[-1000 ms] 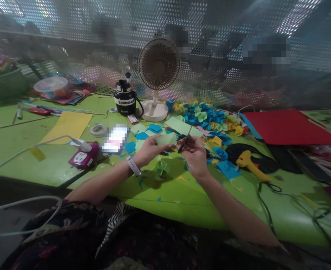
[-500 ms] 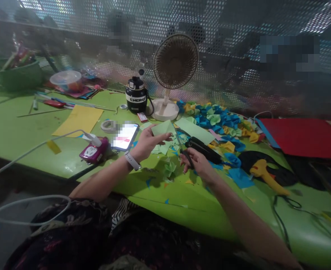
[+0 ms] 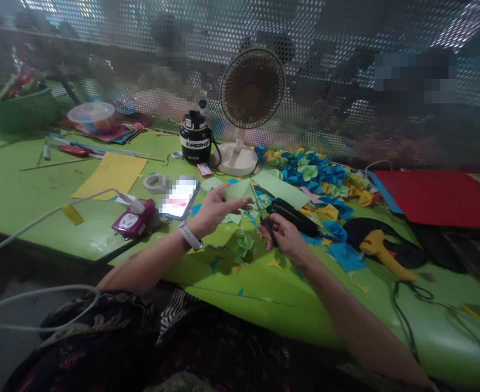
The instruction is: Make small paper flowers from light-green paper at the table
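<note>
- Where the table ran furthest left of the left fingers, a green basket (image 3: 15, 111) sat at the edge, and a yellow card sheet (image 3: 109, 175) lay nearer those fingers.
- Just left of the left hand, a purple power socket (image 3: 129, 220) held a plugged-in white cable (image 3: 44, 219), a roll of tape (image 3: 155, 183) lay above it, and a smartphone (image 3: 178, 198) with a blurred screen lay close to the left thumb.
- The left hand (image 3: 213, 211), wearing a white watch band (image 3: 190, 236), had its thumb and fingers pinched on a pale green paper square (image 3: 238, 190), which stood tilted between them above the table.
- Below those fingers lay a folded green paper flower (image 3: 244, 246).
- Scissors (image 3: 263, 220) stood just right of the paper, blade tips near it but apart.
- The right hand (image 3: 284, 237) had its fingers curled closed around the scissors' handles, below the blades.
- Just beyond the right fingers lay a black handled tool (image 3: 293, 215), and further on a heap of blue, green and yellow paper flowers (image 3: 305, 173).
- Well right of those fingers, a yellow glue gun (image 3: 381, 261) rested on a black mat (image 3: 391, 253), below a red sheet (image 3: 436, 198).
</note>
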`<state>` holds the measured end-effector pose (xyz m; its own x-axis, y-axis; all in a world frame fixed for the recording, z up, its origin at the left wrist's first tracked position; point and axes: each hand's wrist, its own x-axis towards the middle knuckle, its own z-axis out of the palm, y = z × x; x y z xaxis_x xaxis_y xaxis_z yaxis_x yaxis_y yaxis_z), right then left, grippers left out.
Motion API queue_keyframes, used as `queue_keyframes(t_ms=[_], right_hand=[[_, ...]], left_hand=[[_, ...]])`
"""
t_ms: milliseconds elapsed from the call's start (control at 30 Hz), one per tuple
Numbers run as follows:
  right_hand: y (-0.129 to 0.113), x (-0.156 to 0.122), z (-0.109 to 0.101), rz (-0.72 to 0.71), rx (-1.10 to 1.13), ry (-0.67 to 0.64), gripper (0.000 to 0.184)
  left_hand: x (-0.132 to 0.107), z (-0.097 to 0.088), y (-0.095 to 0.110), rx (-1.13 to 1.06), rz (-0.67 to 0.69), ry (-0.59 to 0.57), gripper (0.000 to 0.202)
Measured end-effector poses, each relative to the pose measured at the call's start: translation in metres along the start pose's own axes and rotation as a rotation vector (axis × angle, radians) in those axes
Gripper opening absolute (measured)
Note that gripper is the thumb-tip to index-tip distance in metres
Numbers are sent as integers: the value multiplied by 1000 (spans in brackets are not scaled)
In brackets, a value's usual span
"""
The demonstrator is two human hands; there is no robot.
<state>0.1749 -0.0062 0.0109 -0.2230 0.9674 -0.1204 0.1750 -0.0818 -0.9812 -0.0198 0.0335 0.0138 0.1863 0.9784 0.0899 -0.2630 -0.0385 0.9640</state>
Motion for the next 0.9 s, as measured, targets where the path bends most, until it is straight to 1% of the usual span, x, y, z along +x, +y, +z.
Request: queue_keyframes(t_ms=[200, 433, 700, 900], right_hand=[[-3, -1, 1, 30, 11, -6, 50], [-10, -4, 6, 36, -15, 40, 54], [-9, -3, 5, 37, -11, 59, 58], [-10, -5, 5, 37, -21, 65, 60]], left_hand=[[0, -1, 0, 11, 13, -12, 41], [1, -1, 0, -1, 2, -10, 41], [2, -1, -1, -31, 0, -5, 43], [3, -3, -2, -13, -16, -1, 44]])
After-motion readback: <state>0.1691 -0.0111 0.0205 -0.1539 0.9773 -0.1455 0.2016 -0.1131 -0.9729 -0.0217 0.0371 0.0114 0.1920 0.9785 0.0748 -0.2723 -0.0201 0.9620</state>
